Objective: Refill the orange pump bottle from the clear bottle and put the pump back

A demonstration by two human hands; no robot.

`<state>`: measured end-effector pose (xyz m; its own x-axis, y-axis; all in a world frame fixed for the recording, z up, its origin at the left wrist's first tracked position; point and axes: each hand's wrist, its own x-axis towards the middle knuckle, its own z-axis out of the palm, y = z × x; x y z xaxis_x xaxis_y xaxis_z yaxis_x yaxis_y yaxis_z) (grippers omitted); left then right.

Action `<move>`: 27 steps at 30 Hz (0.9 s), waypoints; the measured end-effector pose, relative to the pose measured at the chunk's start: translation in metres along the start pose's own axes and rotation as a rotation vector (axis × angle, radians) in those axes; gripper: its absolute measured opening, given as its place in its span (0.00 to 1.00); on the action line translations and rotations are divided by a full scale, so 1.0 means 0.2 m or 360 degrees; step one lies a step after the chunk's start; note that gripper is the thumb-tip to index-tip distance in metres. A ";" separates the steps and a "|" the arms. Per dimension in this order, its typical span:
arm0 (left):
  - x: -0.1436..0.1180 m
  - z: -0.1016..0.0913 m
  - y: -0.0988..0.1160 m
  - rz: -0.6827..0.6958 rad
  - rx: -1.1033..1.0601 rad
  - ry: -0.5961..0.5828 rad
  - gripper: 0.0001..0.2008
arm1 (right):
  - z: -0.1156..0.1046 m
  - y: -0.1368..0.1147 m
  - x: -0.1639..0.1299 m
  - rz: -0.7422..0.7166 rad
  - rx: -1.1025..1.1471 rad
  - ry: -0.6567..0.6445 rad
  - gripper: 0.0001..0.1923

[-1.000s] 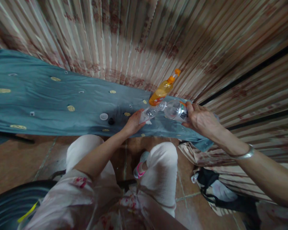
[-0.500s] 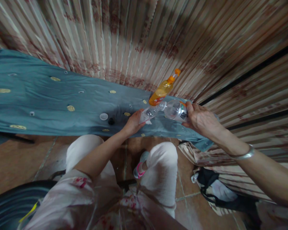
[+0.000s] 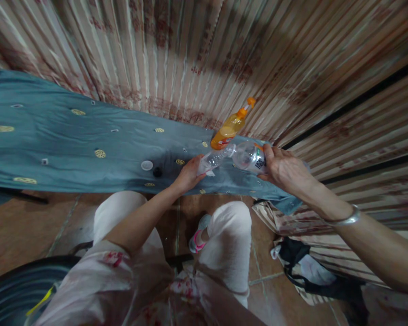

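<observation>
Nearest the camera were the person's own knees in white trousers (image 3: 224,244), above a brown tiled floor (image 3: 27,226), with one foot in a pink-strapped sandal (image 3: 197,240) between them. A dark bag (image 3: 313,267) lay on the floor to the right.

Beyond the knees, the left hand (image 3: 189,174) was curled around the lower end of a small clear plastic bottle (image 3: 215,159), which stood tilted on the teal cloth (image 3: 71,145). The right hand (image 3: 285,171), a silver bangle (image 3: 343,219) on its wrist, gripped the body of a larger clear bottle (image 3: 250,156) with a printed label. That bottle lay almost on its side, its neck pointing left and meeting the mouth of the small bottle. Whether liquid passed between them could not be told.

Just left of the left hand, a white cap (image 3: 147,165) and a small black cap (image 3: 157,172) rested on the cloth, close together. Just behind the two clear bottles stood an orange drink bottle (image 3: 231,127) with an orange cap, leaning against the striped floral curtain (image 3: 190,59) that filled the back of the view.
</observation>
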<state>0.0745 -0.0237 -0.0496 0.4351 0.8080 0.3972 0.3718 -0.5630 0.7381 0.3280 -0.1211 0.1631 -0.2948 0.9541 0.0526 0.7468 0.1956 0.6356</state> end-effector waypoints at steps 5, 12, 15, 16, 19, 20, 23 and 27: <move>0.00 0.00 0.00 0.0028 0.0002 0.0019 0.33 | -0.01 0.00 0.00 -0.0001 0.0027 -0.0049 0.34; 0.00 -0.01 0.02 -0.0044 0.0018 -0.0008 0.34 | -0.03 0.00 0.00 0.0006 0.0038 -0.0031 0.32; 0.00 -0.02 0.03 -0.0070 0.0027 -0.0025 0.34 | -0.03 -0.01 0.00 0.0013 0.0034 -0.0039 0.32; 0.00 -0.02 0.03 -0.0074 0.0028 -0.0028 0.35 | -0.03 -0.01 0.00 0.0014 0.0038 -0.0048 0.32; 0.00 -0.02 0.03 -0.0072 0.0030 -0.0046 0.35 | -0.02 -0.01 0.00 0.0011 0.0058 -0.0065 0.32; 0.00 -0.02 0.02 -0.0064 0.0032 -0.0047 0.35 | -0.02 -0.01 0.00 0.0010 0.0061 -0.0056 0.32; 0.00 0.00 0.00 -0.0024 0.0036 -0.0012 0.35 | -0.01 0.00 0.00 0.0002 0.0072 -0.0021 0.32; 0.00 0.01 -0.01 -0.0015 0.0028 0.0022 0.35 | 0.01 0.00 -0.01 -0.0014 0.0082 -0.0011 0.34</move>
<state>0.0752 -0.0230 -0.0515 0.4202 0.8155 0.3980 0.3903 -0.5584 0.7320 0.3303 -0.1215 0.1615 -0.2974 0.9538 0.0422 0.7739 0.2150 0.5957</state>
